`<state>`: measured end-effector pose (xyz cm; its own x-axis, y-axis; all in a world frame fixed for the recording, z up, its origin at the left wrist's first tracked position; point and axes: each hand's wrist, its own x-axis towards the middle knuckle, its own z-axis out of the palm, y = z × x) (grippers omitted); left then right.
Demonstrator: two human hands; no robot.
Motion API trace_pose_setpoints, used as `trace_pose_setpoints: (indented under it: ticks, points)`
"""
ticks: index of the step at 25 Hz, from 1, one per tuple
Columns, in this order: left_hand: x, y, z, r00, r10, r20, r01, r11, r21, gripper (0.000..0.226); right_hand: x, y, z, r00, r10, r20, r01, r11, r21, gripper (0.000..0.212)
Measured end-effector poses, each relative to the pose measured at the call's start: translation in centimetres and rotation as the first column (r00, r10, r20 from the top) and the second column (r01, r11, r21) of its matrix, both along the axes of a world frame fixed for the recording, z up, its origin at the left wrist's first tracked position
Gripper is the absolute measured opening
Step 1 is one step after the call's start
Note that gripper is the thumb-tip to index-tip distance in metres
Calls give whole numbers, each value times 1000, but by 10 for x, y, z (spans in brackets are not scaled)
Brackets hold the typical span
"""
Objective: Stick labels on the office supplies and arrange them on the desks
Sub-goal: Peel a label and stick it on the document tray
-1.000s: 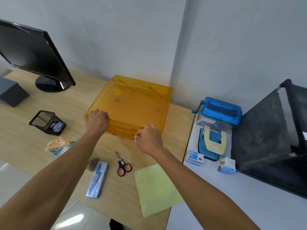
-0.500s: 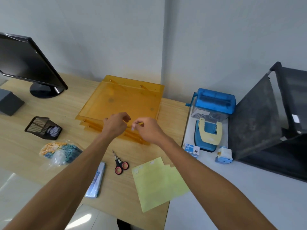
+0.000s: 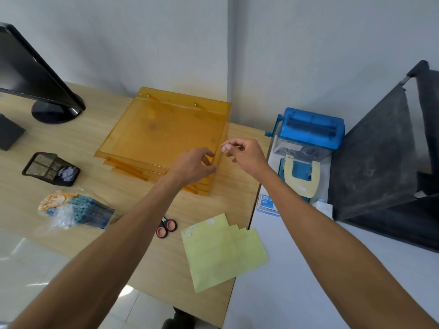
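Note:
An orange see-through stack of letter trays point(image 3: 161, 134) lies on the wooden desk point(image 3: 99, 186) against the wall. My right hand point(image 3: 244, 154) pinches a small white label point(image 3: 224, 147) between thumb and forefinger, just past the tray's right edge. My left hand point(image 3: 192, 166) hovers over the tray's front right corner with its fingers loosely curled and nothing in them. Yellow label sheets point(image 3: 221, 252) lie near the desk's front edge, a few small labels left on them.
Left: a monitor point(image 3: 28, 74), a black mesh holder point(image 3: 47, 167), a bag of pins point(image 3: 73, 210). Scissors point(image 3: 166, 227) lie beside the sheets. On the white desk point(image 3: 308, 269): a blue shredder point(image 3: 311, 129), a hole punch point(image 3: 300, 176), a clip box point(image 3: 267, 203), a black rack point(image 3: 380, 162).
Both hands left the tray's front edge, met over its front, then drew apart. They are now at its right front corner, the right one pinching the label.

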<state>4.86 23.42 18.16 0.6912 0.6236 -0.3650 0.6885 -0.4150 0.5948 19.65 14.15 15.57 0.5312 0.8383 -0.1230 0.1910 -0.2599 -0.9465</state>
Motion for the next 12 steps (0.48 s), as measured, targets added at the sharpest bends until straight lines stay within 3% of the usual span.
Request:
trace_pose_setpoints:
  ticks: [6,12]
  points:
    - [-12,6,2,999,-28,-44,28,1000,-7,22,-4,-3,-14,996,91,16,-91,996,-3,13]
    - [-28,11,5,985,-76,-156,65,995,-76,32,-17,-4,-23,987,163,6,-163,987,0,15]
